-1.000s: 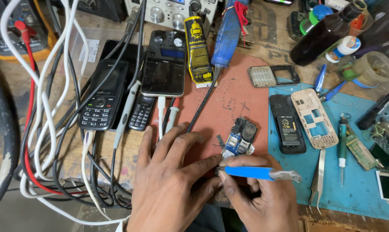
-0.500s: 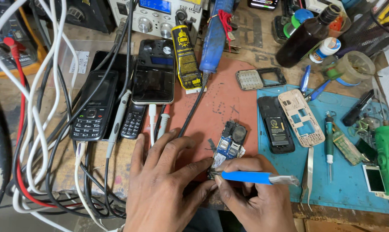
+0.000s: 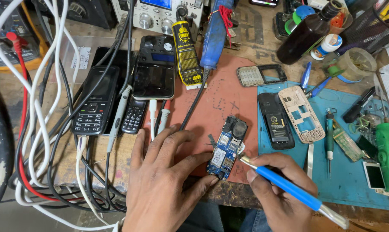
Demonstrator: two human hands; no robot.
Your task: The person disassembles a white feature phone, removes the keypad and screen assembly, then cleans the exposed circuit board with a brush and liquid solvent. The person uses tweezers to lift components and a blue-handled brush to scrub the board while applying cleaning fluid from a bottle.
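The small blue phone circuit board [image 3: 227,148], studded with silver shields and a round black part at its far end, lies on the red-brown rubber mat [image 3: 211,103] near the mat's front edge, and everything else is best placed from that board. The person's left hand [image 3: 166,178] rests flat on the mat just left of the board, fingers spread, with one fingertip pressing the board's near left corner; it pins the board rather than grasping it. The right hand [image 3: 280,193], just right of the board and nearer the bench edge, is closed in a pen-like grip around a blue-handled metal-tipped tool [image 3: 284,184], whose tip touches the board's right edge about midway along. To do this well, the pinning finger should press straight down so the board cannot pivot, and the tool should probably be moved in short, light strokes, since the tiny parts beside the tip would lift easily. Whether the tip is under a part or only against it cannot be told. Right of the board, on the blue work mat [image 3: 353,184], lie a black phone battery [image 3: 277,122] and a beige phone frame [image 3: 301,114]; beyond the board a black cable [image 3: 194,103] crosses the red mat and should be kept clear of the wrist.
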